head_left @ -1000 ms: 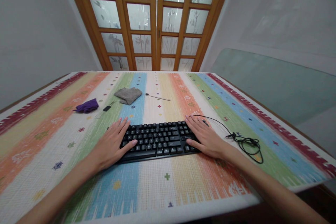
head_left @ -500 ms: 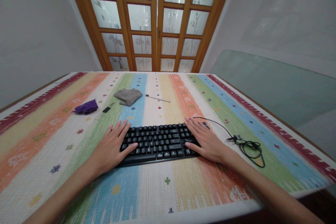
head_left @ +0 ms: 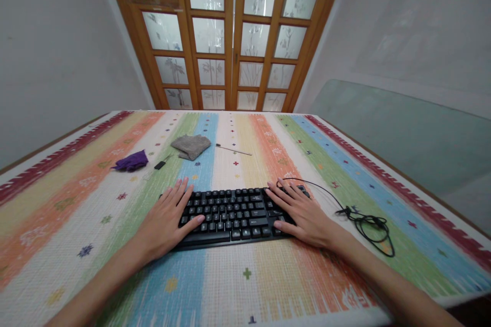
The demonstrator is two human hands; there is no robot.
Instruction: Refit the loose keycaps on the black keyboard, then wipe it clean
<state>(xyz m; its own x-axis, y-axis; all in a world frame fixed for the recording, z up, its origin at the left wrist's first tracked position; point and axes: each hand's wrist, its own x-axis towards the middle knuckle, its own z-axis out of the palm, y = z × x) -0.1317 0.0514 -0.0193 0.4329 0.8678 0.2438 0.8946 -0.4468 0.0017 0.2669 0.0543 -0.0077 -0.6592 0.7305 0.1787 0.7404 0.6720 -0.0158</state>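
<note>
A black keyboard (head_left: 230, 214) lies on a striped, many-coloured tablecloth (head_left: 95, 204) near the front of the table. My left hand (head_left: 166, 222) rests flat over the keyboard's left end, fingers stretched out and the thumb on the keys. Over the right end lies my right hand (head_left: 301, 212), its fingers spread as well. Neither hand holds anything. The keyboard's black cable (head_left: 364, 219) runs from its right rear corner to a loose coil on the cloth at the right.
Further back on the cloth lie a folded grey cloth (head_left: 191, 145), a purple cloth (head_left: 131, 161), a small black object (head_left: 159, 165) and a thin stick (head_left: 233, 149). A wooden glazed door (head_left: 233, 36) stands behind the table. A glass sheet (head_left: 402, 133) leans at the right.
Both hands stay flat on the keyboard. The view has tilted a little, so keyboard, hands and table items sit lower in the picture.
</note>
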